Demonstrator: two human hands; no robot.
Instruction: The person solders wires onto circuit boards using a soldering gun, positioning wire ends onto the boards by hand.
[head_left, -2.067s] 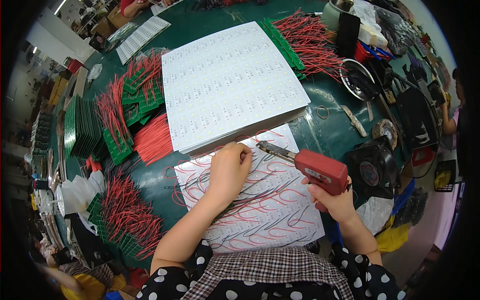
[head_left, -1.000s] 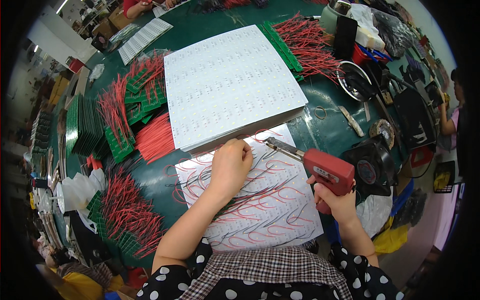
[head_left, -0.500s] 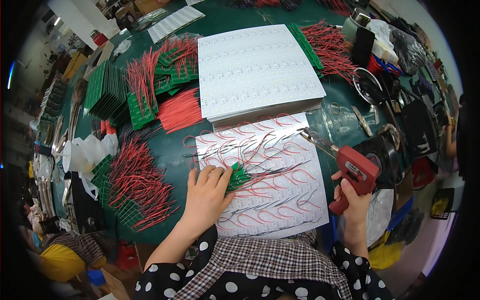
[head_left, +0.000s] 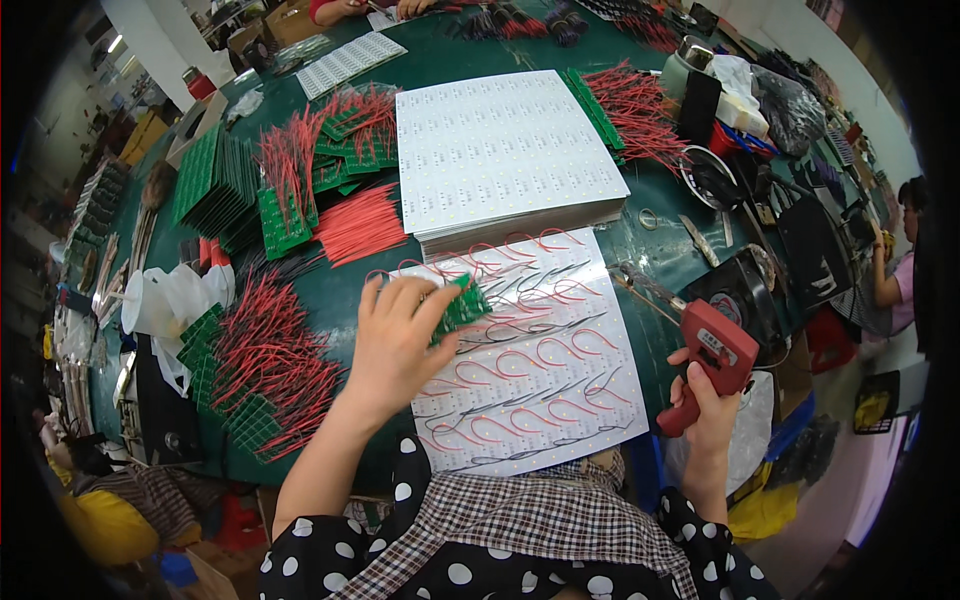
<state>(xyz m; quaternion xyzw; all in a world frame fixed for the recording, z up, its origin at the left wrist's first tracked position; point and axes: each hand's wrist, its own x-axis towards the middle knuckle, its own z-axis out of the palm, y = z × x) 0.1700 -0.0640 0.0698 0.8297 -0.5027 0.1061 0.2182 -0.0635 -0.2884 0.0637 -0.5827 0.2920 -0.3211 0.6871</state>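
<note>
My left hand pinches a small green circuit board with dark and red wires, held over the left part of a white LED sheet. Curved red and black wires stand in rows along that sheet. In my right hand is a red soldering gun, gripped by its handle. Its metal tip points up and left, just off the sheet's right edge. Behind the sheet lies a thick stack of similar white LED sheets.
Left of me are a heap of red and black wires, a bundle of red wires and stacked green boards. A black stand, tweezers and a round dish lie right. Another person's hands show at the far edge.
My left hand has moved up and slightly left, bringing the green board away from the sheet's middle. The soldering gun's tip has shifted right, off the sheet. Another person's hands have appeared.
</note>
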